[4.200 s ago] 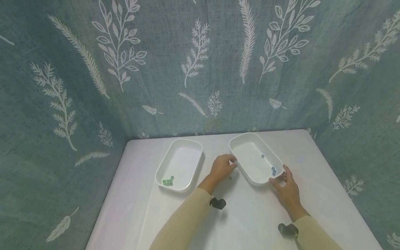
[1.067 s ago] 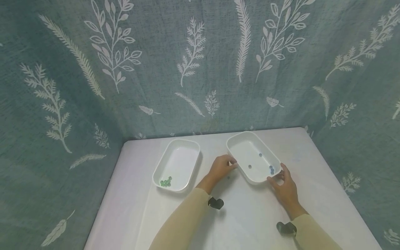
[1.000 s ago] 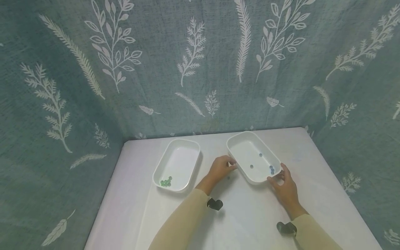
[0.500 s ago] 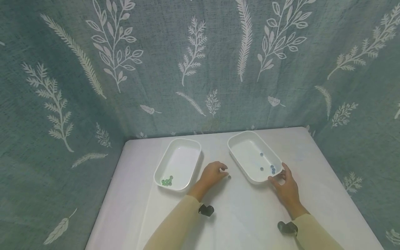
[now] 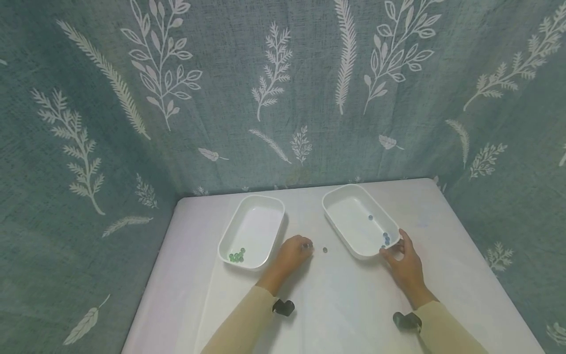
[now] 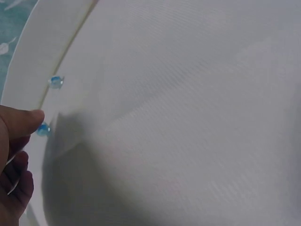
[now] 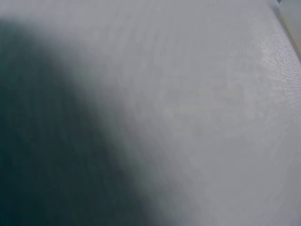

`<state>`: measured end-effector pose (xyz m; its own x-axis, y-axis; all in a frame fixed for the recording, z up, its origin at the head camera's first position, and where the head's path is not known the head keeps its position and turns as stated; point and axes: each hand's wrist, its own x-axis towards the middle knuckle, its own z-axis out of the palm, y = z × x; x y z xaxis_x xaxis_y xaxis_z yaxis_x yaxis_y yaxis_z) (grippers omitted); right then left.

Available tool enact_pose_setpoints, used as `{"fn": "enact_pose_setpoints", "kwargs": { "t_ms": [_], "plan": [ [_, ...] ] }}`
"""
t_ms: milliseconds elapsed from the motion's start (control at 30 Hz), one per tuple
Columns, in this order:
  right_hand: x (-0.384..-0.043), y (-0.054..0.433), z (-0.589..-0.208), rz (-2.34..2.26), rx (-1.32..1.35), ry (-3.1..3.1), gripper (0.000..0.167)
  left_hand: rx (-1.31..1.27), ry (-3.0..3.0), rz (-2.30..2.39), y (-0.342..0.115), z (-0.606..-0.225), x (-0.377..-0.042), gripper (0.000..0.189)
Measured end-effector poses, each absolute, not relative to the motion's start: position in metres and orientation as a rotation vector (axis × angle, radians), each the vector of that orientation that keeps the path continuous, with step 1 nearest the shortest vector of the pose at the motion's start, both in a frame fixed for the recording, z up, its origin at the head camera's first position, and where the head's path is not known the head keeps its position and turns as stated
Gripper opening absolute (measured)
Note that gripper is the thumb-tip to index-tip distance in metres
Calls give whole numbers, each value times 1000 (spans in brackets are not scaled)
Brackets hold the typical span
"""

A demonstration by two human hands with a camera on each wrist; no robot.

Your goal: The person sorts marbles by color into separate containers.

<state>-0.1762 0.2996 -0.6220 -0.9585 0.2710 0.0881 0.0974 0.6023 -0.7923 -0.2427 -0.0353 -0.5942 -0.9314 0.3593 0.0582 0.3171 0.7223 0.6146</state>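
Note:
My left hand [image 5: 290, 256] is low over the table between the two trays. Its thumb and finger pinch a clear marble with blue inside [image 6: 43, 129], best seen in the left wrist view. A second such marble [image 5: 325, 250] lies on the table just right of that hand. My right hand [image 5: 404, 263] grips the near right corner of a white tray [image 5: 340, 237], thumb at the near rim and fingers at the right side. Several blue marbles [image 5: 386, 239] sit in that tray, mostly gathered at the held corner. The right hand is outside the right wrist view.
Another white tray [image 5: 282, 221] stands left of my left hand, with several green marbles [image 5: 237, 257] in its near left corner. A white cloth [image 5: 345, 309] covers the table. Patterned green curtain [image 5: 230, 108] hangs behind and along both sides.
My left hand has left the right tray's rim and moved left and nearer, now pinching a marble. A marble inside the right tray has rolled rightward to the held corner. The right hand stays put.

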Motion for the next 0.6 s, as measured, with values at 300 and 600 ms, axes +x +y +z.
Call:
{"fn": "enact_pose_setpoints", "kwargs": {
  "t_ms": [300, 600],
  "plan": [
    [-175, 299, -623, 1269, -328, -2641, 95, 580, 2870, 972, -39, -603, -242, 26],
    [-175, 300, -623, 1256, -329, -2641, 95, 576, 2901, 899, -33, -604, -246, 24]
  ]
}}
